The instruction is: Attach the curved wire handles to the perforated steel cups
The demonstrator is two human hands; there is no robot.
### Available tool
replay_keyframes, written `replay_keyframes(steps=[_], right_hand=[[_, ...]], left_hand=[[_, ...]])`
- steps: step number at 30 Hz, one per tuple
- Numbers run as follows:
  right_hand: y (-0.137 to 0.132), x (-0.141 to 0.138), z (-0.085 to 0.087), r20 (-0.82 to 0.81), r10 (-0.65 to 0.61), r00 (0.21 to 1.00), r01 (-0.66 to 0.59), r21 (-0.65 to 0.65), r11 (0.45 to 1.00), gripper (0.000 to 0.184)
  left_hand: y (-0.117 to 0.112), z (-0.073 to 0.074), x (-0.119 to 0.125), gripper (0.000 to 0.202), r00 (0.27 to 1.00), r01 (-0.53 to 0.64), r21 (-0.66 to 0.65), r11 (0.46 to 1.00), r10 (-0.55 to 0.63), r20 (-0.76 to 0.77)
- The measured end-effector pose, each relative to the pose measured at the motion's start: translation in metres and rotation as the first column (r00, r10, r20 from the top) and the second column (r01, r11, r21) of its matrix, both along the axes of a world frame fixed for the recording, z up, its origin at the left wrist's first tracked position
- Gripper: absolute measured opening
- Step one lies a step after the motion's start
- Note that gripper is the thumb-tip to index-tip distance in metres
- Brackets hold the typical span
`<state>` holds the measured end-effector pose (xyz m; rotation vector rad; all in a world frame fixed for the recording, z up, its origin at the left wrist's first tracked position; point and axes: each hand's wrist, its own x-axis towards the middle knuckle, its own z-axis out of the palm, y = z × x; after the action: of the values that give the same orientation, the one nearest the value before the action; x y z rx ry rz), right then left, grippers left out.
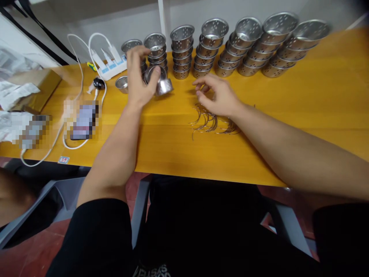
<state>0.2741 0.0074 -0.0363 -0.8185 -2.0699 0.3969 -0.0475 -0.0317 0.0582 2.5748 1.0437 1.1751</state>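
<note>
Metal cup (164, 87) in left hand (139, 82)

Silver metal cup (164, 87), tilted, beyond and left of thin curved wires (211, 122), wires loosely bunched, overlapping, partly hidden.

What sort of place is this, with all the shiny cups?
Probably a small workshop: stacks of perforated metal cups and some thin curved wires are on a long table, which has a number label near its edge.
</note>
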Motion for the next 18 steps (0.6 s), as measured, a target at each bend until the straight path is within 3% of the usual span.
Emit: replay_keyframes(steps=[2,4,7,9,12,14,18], right_hand=[[0.000,0.001,0.000,-0.004,0.016,1.000,-0.016,0.024,1.000,0.050],[0.001,0.002,0.000,-0.010,0.024,1.000,-0.024,0.026,0.999,0.049],[-0.001,0.002,0.003,0.008,0.071,0.997,-0.071,0.023,0.997,0.052],[-0.007,-0.001,0.009,0.019,0.152,0.988,-0.153,0.029,0.988,0.061],[-0.022,-0.011,0.017,0.078,0.290,0.954,-0.294,0.042,0.955,0.073],[-0.033,-0.019,0.020,0.167,0.351,0.921,-0.364,0.057,0.930,0.071],[-0.046,-0.029,0.018,0.306,0.393,0.867,-0.429,0.057,0.902,0.066]], left_hand=[[0.006,-0.003,-0.002,0.098,0.995,0.090,-0.020,0.996,-0.091,-0.027],[0.030,-0.016,-0.014,0.099,0.991,0.128,-0.032,0.991,-0.129,-0.035],[0.077,-0.043,-0.037,0.073,0.993,0.033,-0.008,0.999,-0.031,0.116],[0.098,-0.058,-0.049,0.069,0.986,0.001,-0.022,1.000,0.003,0.165],[0.107,-0.066,-0.055,0.074,0.989,0.039,-0.041,0.998,-0.032,0.147],[0.105,-0.066,-0.055,0.081,0.994,0.064,-0.052,0.997,-0.060,0.089],[0.106,-0.071,-0.060,0.090,0.998,0.000,-0.036,0.999,0.002,0.064]])
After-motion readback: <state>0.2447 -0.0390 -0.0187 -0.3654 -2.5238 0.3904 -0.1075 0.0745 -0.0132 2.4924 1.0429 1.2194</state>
